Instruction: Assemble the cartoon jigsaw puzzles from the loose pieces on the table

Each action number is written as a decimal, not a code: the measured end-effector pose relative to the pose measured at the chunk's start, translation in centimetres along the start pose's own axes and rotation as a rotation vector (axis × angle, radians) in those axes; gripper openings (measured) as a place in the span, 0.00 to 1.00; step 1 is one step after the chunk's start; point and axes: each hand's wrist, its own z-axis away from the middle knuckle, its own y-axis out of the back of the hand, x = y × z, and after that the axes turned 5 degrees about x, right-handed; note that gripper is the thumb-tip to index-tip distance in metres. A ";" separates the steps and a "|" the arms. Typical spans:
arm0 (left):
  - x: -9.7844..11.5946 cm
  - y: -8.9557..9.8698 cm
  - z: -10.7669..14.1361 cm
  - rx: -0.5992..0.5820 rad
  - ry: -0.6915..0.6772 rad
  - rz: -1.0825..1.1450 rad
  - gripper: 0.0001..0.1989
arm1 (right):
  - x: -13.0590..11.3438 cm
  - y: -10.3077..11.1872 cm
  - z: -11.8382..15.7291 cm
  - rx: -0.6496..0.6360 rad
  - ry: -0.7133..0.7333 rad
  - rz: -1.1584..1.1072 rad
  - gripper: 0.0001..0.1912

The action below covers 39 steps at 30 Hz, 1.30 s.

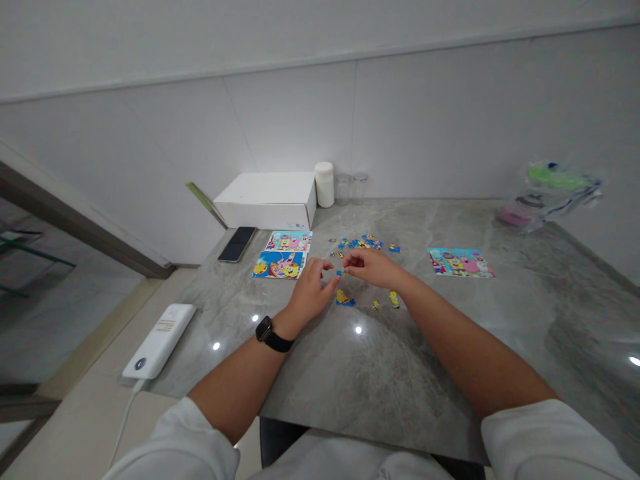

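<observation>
The left hand [310, 287] enters from the lower left, its forearm slanted inward, its thumb and fingers curved and parted. The right hand [373, 268] enters from the lower right, palm down, its fingertips pinched on one small blue piece [339, 273] at the centre of the frame. The two hands are near, but apart. Just below them lie three puzzle parts [345, 299]; above them is a pile [365, 244], too small for counting. Two pictures [280, 265] lie left of the hands, one card [461, 263] at right. At upper centre stand one box [265, 200], one bottle [325, 185] and two jars [359, 189].
</observation>
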 end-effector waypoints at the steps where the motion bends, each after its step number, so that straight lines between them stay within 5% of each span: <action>1: -0.1 0.2 0.0 -0.015 -0.010 -0.033 0.11 | 0.1 0.0 0.0 0.005 -0.002 0.014 0.03; 17: -0.6 0.8 0.5 -0.288 0.022 -0.156 0.06 | 2.2 -2.9 0.0 -0.106 -0.054 0.198 0.06; 39: -0.9 0.3 0.7 -0.311 -0.004 -0.149 0.05 | 1.5 -3.9 0.4 -0.077 -0.047 0.398 0.06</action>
